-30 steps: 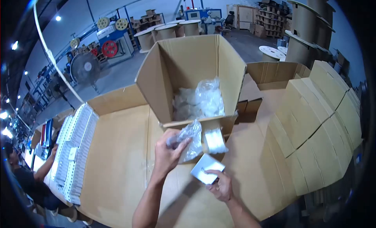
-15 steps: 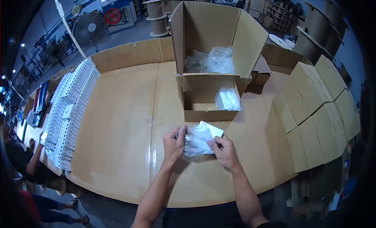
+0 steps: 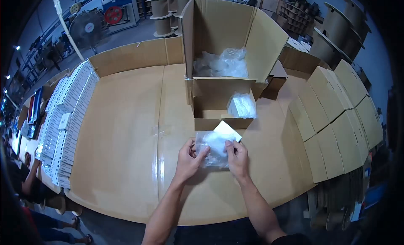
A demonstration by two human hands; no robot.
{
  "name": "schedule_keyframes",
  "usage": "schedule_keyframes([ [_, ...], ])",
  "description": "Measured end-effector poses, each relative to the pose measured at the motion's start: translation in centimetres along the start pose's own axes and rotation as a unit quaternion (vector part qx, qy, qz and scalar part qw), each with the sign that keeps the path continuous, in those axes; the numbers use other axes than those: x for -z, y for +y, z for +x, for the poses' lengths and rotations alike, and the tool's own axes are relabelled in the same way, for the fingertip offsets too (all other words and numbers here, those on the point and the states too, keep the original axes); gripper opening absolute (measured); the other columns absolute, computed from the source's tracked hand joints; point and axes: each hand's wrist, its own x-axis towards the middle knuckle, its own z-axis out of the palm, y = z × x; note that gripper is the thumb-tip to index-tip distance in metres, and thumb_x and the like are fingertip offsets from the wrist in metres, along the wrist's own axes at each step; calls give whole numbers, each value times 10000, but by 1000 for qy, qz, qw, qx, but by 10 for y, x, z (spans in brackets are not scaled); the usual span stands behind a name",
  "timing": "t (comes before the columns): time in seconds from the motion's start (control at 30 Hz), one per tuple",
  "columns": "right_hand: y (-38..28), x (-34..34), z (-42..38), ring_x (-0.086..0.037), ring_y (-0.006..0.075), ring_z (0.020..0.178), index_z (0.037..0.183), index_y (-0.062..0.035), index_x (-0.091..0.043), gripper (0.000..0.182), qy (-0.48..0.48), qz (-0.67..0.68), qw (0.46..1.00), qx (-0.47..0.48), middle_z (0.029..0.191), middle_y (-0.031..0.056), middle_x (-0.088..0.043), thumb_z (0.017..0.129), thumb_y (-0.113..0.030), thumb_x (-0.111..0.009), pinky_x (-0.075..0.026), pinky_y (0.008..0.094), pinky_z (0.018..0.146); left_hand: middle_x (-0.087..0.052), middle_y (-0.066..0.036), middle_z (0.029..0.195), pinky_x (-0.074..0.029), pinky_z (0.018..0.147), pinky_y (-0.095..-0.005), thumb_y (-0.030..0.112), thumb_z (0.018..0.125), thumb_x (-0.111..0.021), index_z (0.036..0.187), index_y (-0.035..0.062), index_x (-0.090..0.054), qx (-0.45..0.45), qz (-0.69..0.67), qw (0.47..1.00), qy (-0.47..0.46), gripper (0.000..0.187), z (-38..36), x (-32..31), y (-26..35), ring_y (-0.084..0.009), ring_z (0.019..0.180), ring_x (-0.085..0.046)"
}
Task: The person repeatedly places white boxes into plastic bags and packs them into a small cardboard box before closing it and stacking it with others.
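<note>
Between my hands is a clear plastic bag (image 3: 210,146), with a flat white box (image 3: 227,130) partly inside; one corner of the box sticks out at the upper right. My left hand (image 3: 190,159) pinches the bag's left side, thumb on top. My right hand (image 3: 237,159) grips the right side, its thumb pressed on the bag over the box's lower part. Just beyond them stands a small open cardboard box (image 3: 219,124), holding a plastic-wrapped white box (image 3: 243,106) at its right end.
A tall open carton (image 3: 223,26) behind holds crumpled plastic bags (image 3: 229,63). Stacked white boxes (image 3: 69,114) line the table's left edge. Several folded brown cartons (image 3: 336,127) stand at the right. Another person's arm (image 3: 31,175) shows at far left.
The bag has been flattened and spread between my hands, and the white box has turned so its corner points up more. My left fingers have shifted lower on the bag. The view has shifted slightly.
</note>
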Motion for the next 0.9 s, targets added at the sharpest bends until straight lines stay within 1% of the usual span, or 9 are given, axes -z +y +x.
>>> schedule_keyframes([
  [0.13, -1, -1, -3, -442, 125, 712, 779, 33, -570, 500, 78, -22, 995, 55, 727, 8, -486, 1067, -374, -541, -399, 296, 658, -627, 38, 755, -401, 544, -222, 159, 1035, -605, 1072, 7, -612, 9, 48, 998, 47, 157, 2, -5, -7, -17, 641, -508],
  [0.17, 4, 2, -2, -561, 255, 694, 930, 51, -686, 416, 80, -31, 995, 47, 798, 156, -601, 1055, -324, -559, -457, 389, 656, -576, 36, 662, -369, 533, -239, 199, 1030, -610, 1071, 23, -618, 36, 104, 992, 64, 181, 3, -1, -8, -42, 596, -480],
  [0.27, -3, 1, -5, -548, 265, 677, 911, 51, -683, 415, 86, -28, 994, 68, 773, 170, -584, 1053, -320, -563, -446, 395, 639, -548, -15, 648, -372, 541, -250, 193, 977, -674, 1047, 40, -631, -96, 275, 942, 165, 173, 0, -3, 7, -88, 574, -482],
  [0.3, -4, 1, -5, -527, 274, 654, 879, 48, -675, 424, 86, -42, 993, 69, 748, 176, -568, 1050, -325, -569, -429, 405, 619, -595, -79, 789, -445, 636, -301, 205, 888, -772, 1068, 70, -660, -122, 330, 919, 177, 252, -3, 1, 12, -161, 695, -568],
  [0.4, -3, 0, -7, -509, 269, 642, 841, 43, -660, 424, 87, -55, 992, 68, 721, 166, -550, 1041, -323, -585, -412, 414, 605, -623, -96, 989, -476, 792, -364, 219, 824, -825, 1138, 102, -677, -392, 499, 755, 164, 366, 3, -2, 30, -206, 900, -598],
  [0.43, -6, 0, -7, -505, 271, 643, 834, 42, -656, 420, 86, -58, 992, 75, 718, 165, -546, 1038, -319, -591, -412, 414, 605, -622, -74, 1108, -455, 898, -401, 230, 784, -847, 1197, 133, -677, -370, 518, 763, 116, 457, 2, -6, 38, -253, 1027, -581],
  [0.53, -13, 4, -10, -502, 281, 651, 816, 38, -647, 407, 79, -68, 990, 96, 719, 166, -540, 1028, -307, -609, -411, 416, 607, -630, -67, 1081, -450, 913, -406, 193, 750, -866, 1165, 126, -685, -368, 555, 744, 56, 458, 13, -26, 47, -274, 996, -591],
  [0.7, -15, 8, -9, -538, 333, 683, 815, 36, -642, 372, 67, -88, 987, 113, 757, 191, -559, 1007, -283, -639, -437, 436, 629, -651, -36, 967, -462, 805, -386, 107, 813, -788, 935, 78, -667, -364, 544, 755, -31, 174, 28, -23, 46, -233, 963, -612],
  [0.9, -16, 12, -10, -599, 372, 756, 845, 37, -658, 288, 42, -92, 988, 116, 840, 209, -599, 965, -222, -689, -481, 458, 668, -687, -68, 1003, -505, 897, -404, 98, 791, -824, 1068, 61, -647, -308, 481, 818, -75, 331, 29, -34, 65, -267, 1005, -650],
])
